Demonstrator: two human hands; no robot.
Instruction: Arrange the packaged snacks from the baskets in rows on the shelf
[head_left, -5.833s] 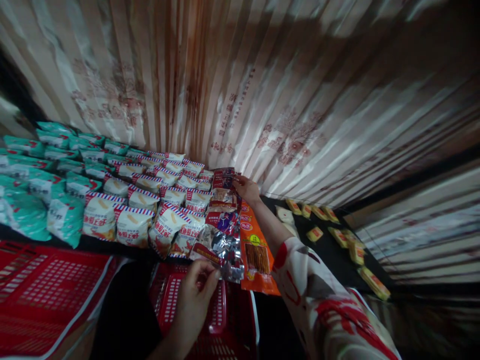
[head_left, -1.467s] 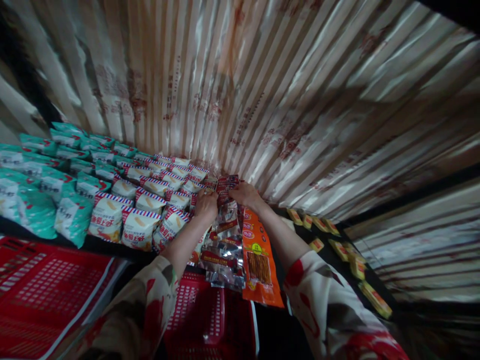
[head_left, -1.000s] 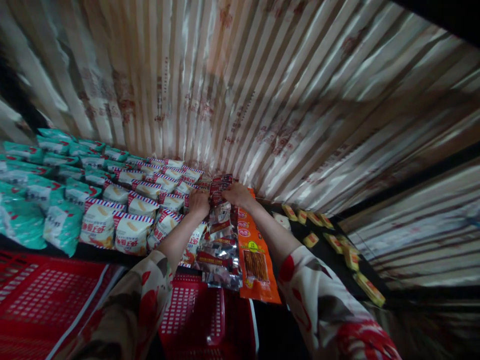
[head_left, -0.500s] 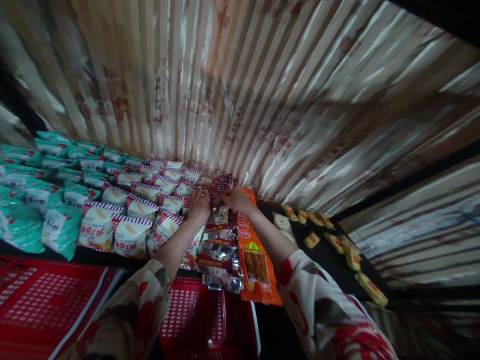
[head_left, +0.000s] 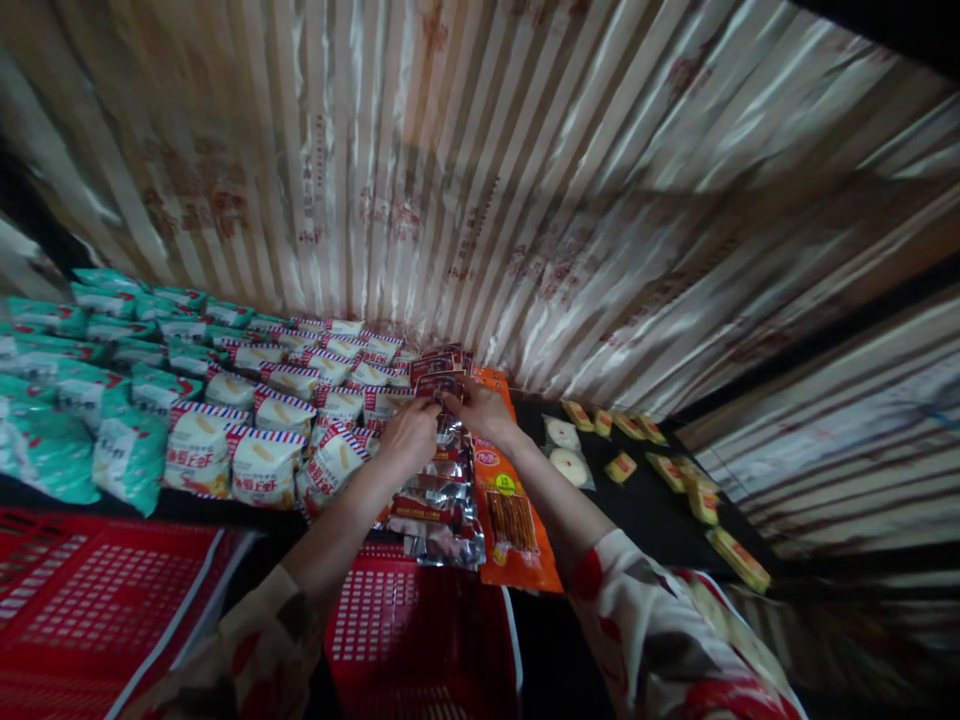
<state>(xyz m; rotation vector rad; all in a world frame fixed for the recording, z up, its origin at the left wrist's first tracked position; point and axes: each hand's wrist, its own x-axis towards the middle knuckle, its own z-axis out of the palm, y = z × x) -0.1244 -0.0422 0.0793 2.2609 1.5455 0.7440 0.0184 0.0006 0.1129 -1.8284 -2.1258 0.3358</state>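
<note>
My left hand (head_left: 409,436) and my right hand (head_left: 481,411) meet over a column of overlapping dark red and silver snack packets. Their fingertips pinch the near edge of one dark red snack packet (head_left: 439,384) at the upper part of the column. Below the hands, more silver-backed packets (head_left: 442,545) run toward the shelf's front edge. Right beside them lies a long orange snack bag (head_left: 514,520) with brown sticks pictured on it, partly under my right forearm. White bags with striped tops (head_left: 266,467) stand in rows to the left of my left hand.
Teal snack bags (head_left: 127,450) fill the far left of the black shelf (head_left: 652,520). Round white packaged items (head_left: 568,466) and small yellow packets (head_left: 739,560) lie on the right. Red baskets (head_left: 112,600) sit below the front edge. Printed plastic sheeting (head_left: 420,180) rises behind.
My left hand has come nearer and to the right, close beside my right hand. The dark red packet now shows more fully between them. The round white items have come into fuller view.
</note>
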